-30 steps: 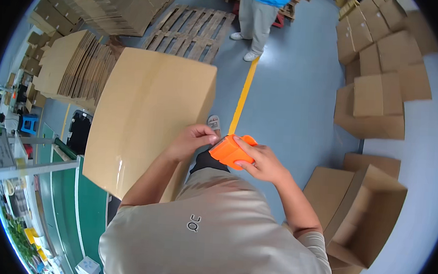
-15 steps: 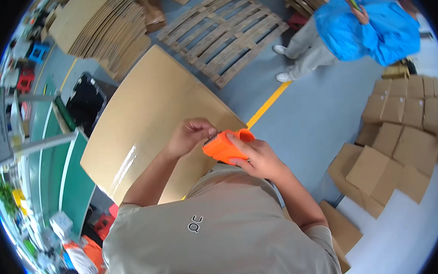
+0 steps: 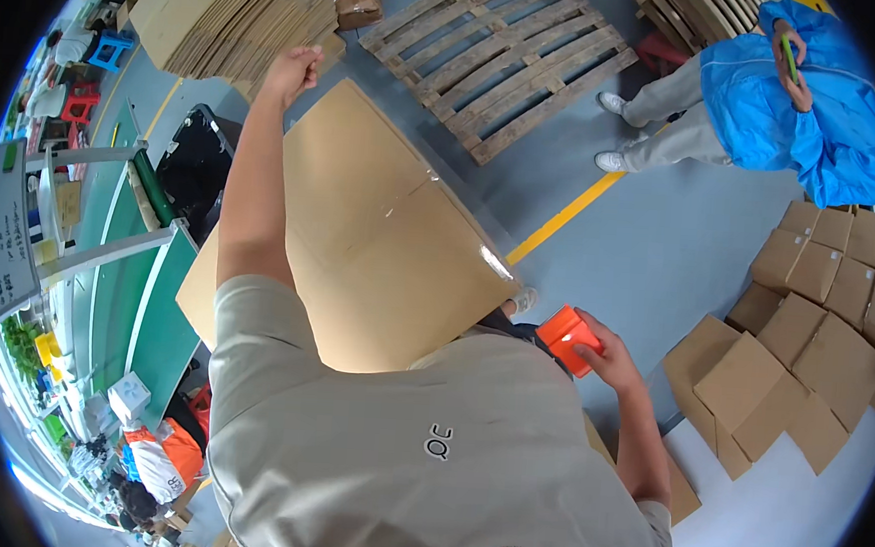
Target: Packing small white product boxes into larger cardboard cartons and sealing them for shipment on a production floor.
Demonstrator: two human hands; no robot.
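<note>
My left hand is stretched far forward, past the far left edge of a large flat cardboard sheet. Its fingers are curled closed, and whatever they may pinch is too small to make out. Down by my right hip, my right hand grips an orange tape dispenser. That dispenser is beside the near right corner of the cardboard. Glossy streaks show along the cardboard's right edge.
Flat cardboard is stacked at the far left, beside a wooden pallet. A person in a blue jacket stands far right holding a phone. Cartons are piled at right. A green-topped bench and black bin stand left.
My left hand has left the tape dispenser and reached far forward. My right hand has carried the dispenser right and back toward my hip. The view has shifted.
</note>
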